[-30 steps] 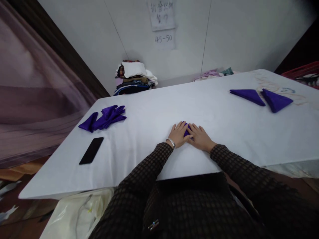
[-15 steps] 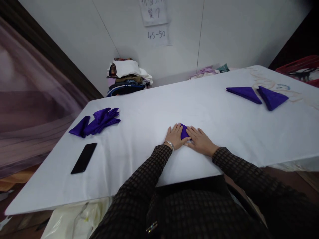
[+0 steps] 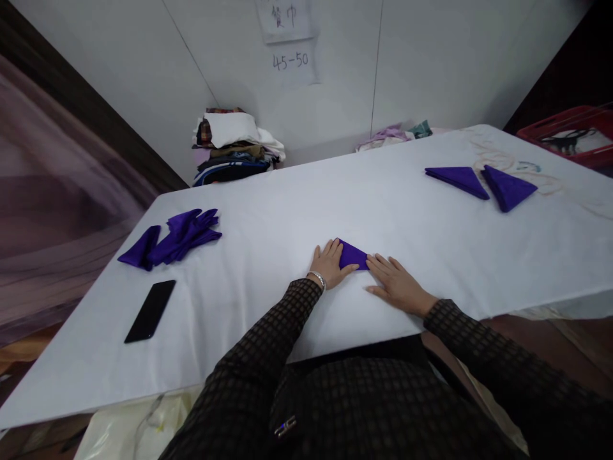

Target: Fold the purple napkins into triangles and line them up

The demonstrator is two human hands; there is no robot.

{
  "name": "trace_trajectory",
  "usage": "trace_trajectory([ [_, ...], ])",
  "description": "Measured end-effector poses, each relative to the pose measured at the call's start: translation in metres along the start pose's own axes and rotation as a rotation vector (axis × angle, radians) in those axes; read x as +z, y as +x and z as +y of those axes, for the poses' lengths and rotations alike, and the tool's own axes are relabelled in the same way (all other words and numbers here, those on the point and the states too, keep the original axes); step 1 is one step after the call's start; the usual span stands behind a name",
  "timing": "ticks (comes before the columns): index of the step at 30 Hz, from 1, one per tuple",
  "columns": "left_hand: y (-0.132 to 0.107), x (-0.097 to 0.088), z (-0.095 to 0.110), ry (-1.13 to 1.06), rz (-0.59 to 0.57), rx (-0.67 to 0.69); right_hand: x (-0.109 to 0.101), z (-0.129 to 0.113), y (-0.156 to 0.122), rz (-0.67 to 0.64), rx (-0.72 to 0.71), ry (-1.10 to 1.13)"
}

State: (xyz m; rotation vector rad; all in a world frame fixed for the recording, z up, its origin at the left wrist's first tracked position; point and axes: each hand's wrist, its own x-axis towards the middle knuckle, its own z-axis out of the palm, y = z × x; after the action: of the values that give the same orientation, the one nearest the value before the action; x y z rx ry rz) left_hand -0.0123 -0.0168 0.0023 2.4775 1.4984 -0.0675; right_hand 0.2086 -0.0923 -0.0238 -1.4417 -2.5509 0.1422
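A purple cloth napkin (image 3: 352,255), folded into a small triangle, lies flat on the white-covered table (image 3: 287,204) in front of me. My left hand (image 3: 330,263) rests flat over its left side, fingers stretched out and thumb along the lower edge. At the napkin's right tip, the fingertips of my right hand (image 3: 397,284) touch the cloth, with the fingers extended and the thumb apart. Part of the napkin is hidden under my left hand.
Two folded purple napkins (image 3: 457,182) lie at the far right. Crumpled purple cloths (image 3: 184,237) and a black phone (image 3: 150,311) are at the left. Behind the table stand a pile of clothes (image 3: 234,144) and a red basket (image 3: 569,137).
My right hand has slid right, from over the napkin to its right tip, uncovering more of the triangle. My left hand stays on the left side. The whole view has shifted slightly.
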Motion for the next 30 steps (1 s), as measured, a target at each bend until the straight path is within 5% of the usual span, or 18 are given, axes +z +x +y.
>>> trace_trajectory([
  [7, 0.009, -0.019, 0.010, 0.076, -0.009, -0.015, 0.000, 0.000, 0.001, 0.003, -0.004, 0.035],
  [13, 0.011, 0.000, 0.020, 0.092, 0.159, -0.088, 0.002, -0.001, 0.001, 0.012, 0.001, 0.044],
  [21, 0.011, 0.009, 0.016, 0.028, 0.142, -0.116, -0.009, 0.001, 0.001, -0.076, 0.027, 0.105],
  [30, 0.013, 0.012, 0.011, 0.063, 0.036, -0.082, -0.032, -0.038, 0.079, -0.033, 0.011, 0.237],
])
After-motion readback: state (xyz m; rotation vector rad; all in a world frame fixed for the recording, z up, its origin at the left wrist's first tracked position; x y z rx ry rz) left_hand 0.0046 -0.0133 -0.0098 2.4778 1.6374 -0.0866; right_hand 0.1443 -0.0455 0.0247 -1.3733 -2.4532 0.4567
